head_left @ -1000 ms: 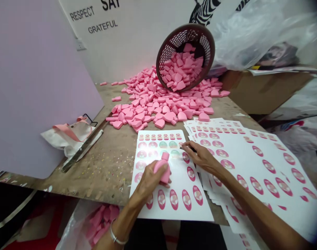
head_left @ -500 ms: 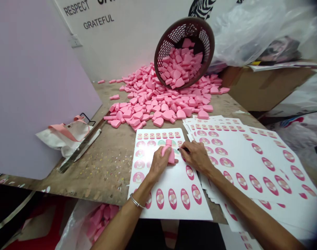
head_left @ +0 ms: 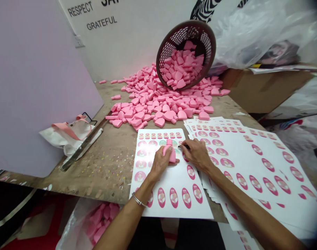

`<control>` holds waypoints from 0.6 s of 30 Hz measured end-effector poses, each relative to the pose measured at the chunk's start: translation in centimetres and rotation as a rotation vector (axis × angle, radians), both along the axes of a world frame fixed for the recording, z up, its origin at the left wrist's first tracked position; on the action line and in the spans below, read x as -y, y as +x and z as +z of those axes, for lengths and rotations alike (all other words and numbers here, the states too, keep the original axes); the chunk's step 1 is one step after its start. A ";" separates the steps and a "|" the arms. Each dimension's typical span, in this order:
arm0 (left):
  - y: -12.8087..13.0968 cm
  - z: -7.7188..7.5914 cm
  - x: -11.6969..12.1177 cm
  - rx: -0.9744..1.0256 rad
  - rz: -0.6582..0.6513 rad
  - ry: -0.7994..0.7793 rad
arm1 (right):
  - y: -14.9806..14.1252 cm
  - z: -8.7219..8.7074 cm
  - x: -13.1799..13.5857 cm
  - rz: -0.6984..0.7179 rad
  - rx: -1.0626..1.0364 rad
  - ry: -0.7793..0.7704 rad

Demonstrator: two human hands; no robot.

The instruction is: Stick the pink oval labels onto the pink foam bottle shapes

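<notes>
Over a sticker sheet [head_left: 171,173] at the table's front edge, my left hand [head_left: 161,161] grips a small pink bottle [head_left: 170,151], its neck pointing away from me. To its right, my right hand [head_left: 197,152] is closed around a thin dark tool [head_left: 184,147]; only its tip shows, so its kind is unclear. That tip is close to the sheet's small labels near the right edge. Pink oval stickers line the sheet's right side and bottom, with small labels across the top.
Behind the sheet spreads a pile of pink bottles [head_left: 148,104]. A brown basket [head_left: 161,45] lies tipped on it, with more bottles inside. More sticker sheets [head_left: 241,149] overlap at right. A cardboard box [head_left: 265,86] stands beyond; a white bag [head_left: 51,135] lies at left.
The whole view has shifted slightly. My right hand has turned a little, and the dark tool's tip points more to the left. My left hand keeps holding the bottle.
</notes>
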State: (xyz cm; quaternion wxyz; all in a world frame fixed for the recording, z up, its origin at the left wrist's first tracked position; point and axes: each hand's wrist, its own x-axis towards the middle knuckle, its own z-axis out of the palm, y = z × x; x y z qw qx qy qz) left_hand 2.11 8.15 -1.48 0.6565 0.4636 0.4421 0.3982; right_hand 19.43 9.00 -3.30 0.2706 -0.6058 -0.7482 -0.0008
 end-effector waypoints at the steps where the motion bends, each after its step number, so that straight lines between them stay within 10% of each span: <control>1: 0.0 0.0 0.0 0.003 0.003 0.000 | 0.2 -0.1 0.0 0.017 0.023 0.001; 18: 0.1 -0.1 -0.1 0.024 0.019 -0.010 | 0.6 -0.4 -0.7 0.110 -0.039 0.052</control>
